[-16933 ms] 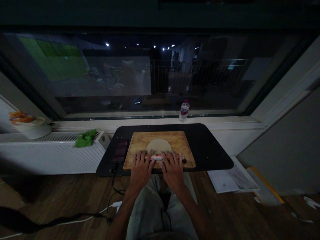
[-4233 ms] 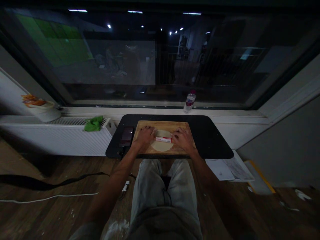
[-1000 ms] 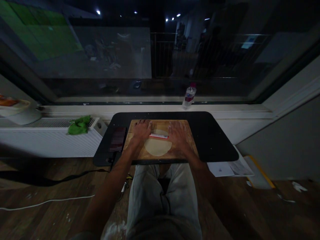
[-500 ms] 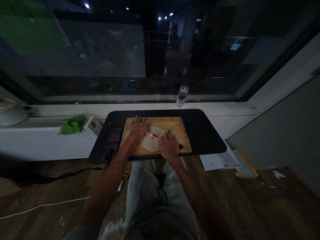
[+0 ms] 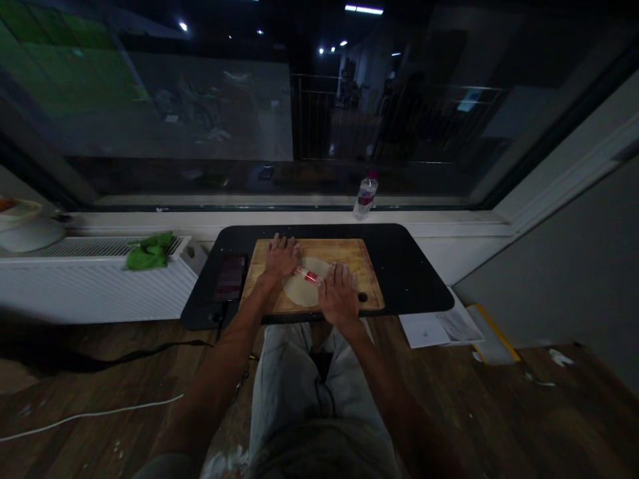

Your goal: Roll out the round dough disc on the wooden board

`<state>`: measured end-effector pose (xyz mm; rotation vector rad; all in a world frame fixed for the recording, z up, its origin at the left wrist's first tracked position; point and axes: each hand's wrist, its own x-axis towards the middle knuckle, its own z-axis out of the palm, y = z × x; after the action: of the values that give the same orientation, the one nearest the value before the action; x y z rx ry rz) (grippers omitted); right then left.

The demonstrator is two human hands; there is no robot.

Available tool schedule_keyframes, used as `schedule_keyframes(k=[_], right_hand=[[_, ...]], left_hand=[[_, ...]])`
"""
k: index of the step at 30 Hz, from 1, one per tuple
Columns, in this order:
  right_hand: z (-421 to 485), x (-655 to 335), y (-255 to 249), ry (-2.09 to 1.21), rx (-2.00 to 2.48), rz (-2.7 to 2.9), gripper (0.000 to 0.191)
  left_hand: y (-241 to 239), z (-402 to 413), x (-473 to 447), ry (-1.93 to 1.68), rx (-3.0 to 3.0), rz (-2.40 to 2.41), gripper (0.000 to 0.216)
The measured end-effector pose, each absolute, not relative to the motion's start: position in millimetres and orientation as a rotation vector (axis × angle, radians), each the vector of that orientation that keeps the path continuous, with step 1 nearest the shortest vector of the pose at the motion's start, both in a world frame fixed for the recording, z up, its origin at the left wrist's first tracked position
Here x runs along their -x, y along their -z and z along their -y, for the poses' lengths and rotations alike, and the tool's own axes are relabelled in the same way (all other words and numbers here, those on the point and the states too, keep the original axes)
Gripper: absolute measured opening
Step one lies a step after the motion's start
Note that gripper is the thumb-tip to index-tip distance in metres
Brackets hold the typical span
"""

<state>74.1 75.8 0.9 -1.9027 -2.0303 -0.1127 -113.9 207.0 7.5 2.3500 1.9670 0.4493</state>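
A thin round sheet of dough [image 5: 301, 294] lies on a wooden cutting board [image 5: 347, 247]. Across it, slightly slanted, rests a clear plastic bottle [image 5: 310, 277] with a red label. My left hand [image 5: 282, 258] lies flat over the bottle's left end, fingers stretched forward. At the other end my right hand [image 5: 339, 293] presses with its palm, fingers extended and dusted with white. Neither hand wraps round the bottle; both hide its ends. Only the labelled middle shows between them.
The board sits on a black table [image 5: 409, 273], with a phone [image 5: 231, 277] on its left. A water bottle [image 5: 366, 197] stands on the windowsill. A green cloth [image 5: 150, 251] hangs over the radiator [image 5: 110, 286]. Papers [image 5: 424, 330] lie on the floor at right.
The head view has tilted up slightly, so everything sits a little lower. Both hands stay flat on the bottle over the dough, with hardly any visible shift.
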Motion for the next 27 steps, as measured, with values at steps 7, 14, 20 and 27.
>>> schedule_keyframes(k=[7, 14, 20, 27], right_hand=[[-147.6, -113.5, -22.4, -0.174, 2.011, 2.158, 0.070], [-170.3, -122.0, -31.7, -0.292, 2.069, 2.163, 0.070], [-123.4, -105.7, -18.8, -0.102, 2.061, 2.149, 0.070], [-66.3, -69.5, -19.7, -0.058, 2.017, 2.118, 0.073]], left_hand=[[-18.1, -204.5, 101.3, -0.391, -2.276, -2.037, 0.064], [-23.6, -198.1, 98.7, -0.346, -2.243, -2.065, 0.064], [-21.1, -201.1, 98.3, -0.324, -2.226, -2.070, 0.066], [-18.8, -204.4, 98.3, -0.364, -2.194, -2.043, 0.066]])
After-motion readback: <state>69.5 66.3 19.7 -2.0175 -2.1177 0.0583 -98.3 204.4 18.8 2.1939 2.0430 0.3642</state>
